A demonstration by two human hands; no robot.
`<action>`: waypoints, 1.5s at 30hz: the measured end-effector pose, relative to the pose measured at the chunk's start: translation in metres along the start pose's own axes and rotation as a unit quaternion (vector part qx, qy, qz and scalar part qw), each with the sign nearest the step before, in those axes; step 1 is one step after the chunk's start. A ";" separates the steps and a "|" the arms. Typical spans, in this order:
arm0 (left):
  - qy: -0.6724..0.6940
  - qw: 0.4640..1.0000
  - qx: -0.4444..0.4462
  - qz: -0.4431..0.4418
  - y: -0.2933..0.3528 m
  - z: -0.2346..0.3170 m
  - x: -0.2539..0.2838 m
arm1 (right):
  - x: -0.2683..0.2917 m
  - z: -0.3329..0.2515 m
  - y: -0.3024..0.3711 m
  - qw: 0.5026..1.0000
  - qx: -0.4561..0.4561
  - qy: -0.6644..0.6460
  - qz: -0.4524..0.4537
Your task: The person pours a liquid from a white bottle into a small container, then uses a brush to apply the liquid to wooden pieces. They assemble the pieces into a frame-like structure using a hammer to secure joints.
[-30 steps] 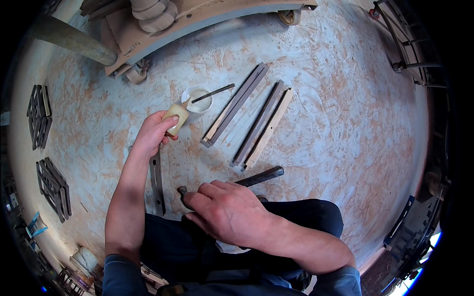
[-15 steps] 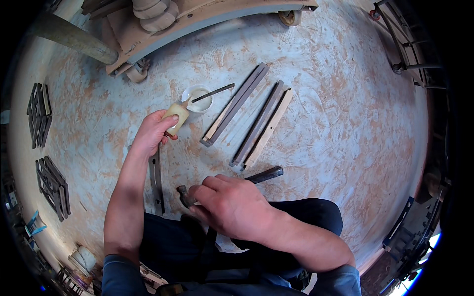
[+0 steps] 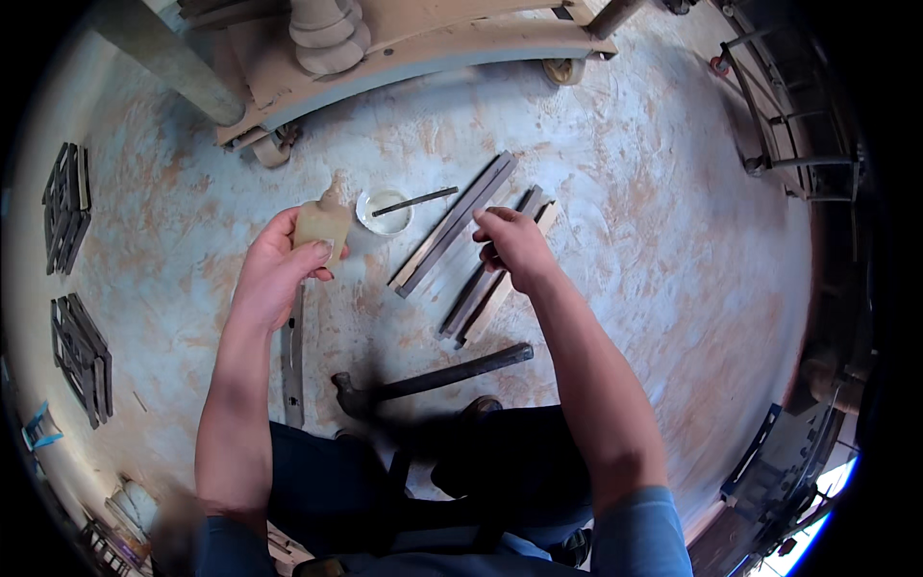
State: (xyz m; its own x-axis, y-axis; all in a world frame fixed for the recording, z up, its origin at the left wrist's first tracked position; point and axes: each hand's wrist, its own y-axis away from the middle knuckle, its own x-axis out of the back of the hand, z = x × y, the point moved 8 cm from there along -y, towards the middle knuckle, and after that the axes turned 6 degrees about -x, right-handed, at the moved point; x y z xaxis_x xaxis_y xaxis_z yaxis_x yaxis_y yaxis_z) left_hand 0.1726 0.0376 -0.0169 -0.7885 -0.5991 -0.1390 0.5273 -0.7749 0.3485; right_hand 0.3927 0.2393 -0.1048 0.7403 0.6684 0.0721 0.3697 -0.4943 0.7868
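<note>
My left hand is wrapped round a yellowish squeeze bottle, its nozzle pointing away from me. Just right of it, a white bowl holds pale stuff, with a dark stick lying across it. My right hand is above the right-hand bundle of wood strips, fingers curled in; whether they touch wood or hold anything is hidden. Beside it lies another pair of dark and light strips. Closer to me, a hammer rests on the floor, held by neither hand.
A dark wooden bar lies by my left forearm. Two stacks of dark wooden frames are at the far left. A wheeled wooden platform stands ahead, a metal-framed cart at the far right.
My right hand has left the hammer and moved forward over the wood strips. The left hand has drawn the bottle left, away from the bowl, its nozzle now pointing more straight ahead.
</note>
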 end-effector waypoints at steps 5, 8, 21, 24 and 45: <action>0.030 0.996 -0.076 0.040 0.027 0.022 0.019 | -0.036 0.025 -0.069 0.987 -0.015 -0.146 -0.063; 0.052 0.993 -0.094 0.055 0.042 0.030 0.030 | -0.068 0.027 -0.085 0.974 -0.012 -0.216 -0.072; 0.086 0.989 -0.105 0.055 0.055 0.037 0.042 | -0.112 -0.065 -0.042 0.874 0.280 0.394 0.048; 0.087 0.986 -0.129 0.060 0.057 0.041 0.045 | -0.109 -0.070 -0.047 0.903 0.297 0.308 0.047; 0.106 0.980 -0.146 0.084 0.066 0.049 0.067 | -0.140 -0.049 -0.054 0.801 0.300 0.519 -0.002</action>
State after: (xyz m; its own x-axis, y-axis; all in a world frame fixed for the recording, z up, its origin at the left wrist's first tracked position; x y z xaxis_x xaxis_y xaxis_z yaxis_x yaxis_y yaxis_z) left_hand 0.1388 -0.0436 0.0420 -0.6155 -0.7279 -0.3022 0.7371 -0.6674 0.1063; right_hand 0.2420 0.1996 -0.1271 -0.0111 0.6184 0.7857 0.8040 -0.4617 0.3748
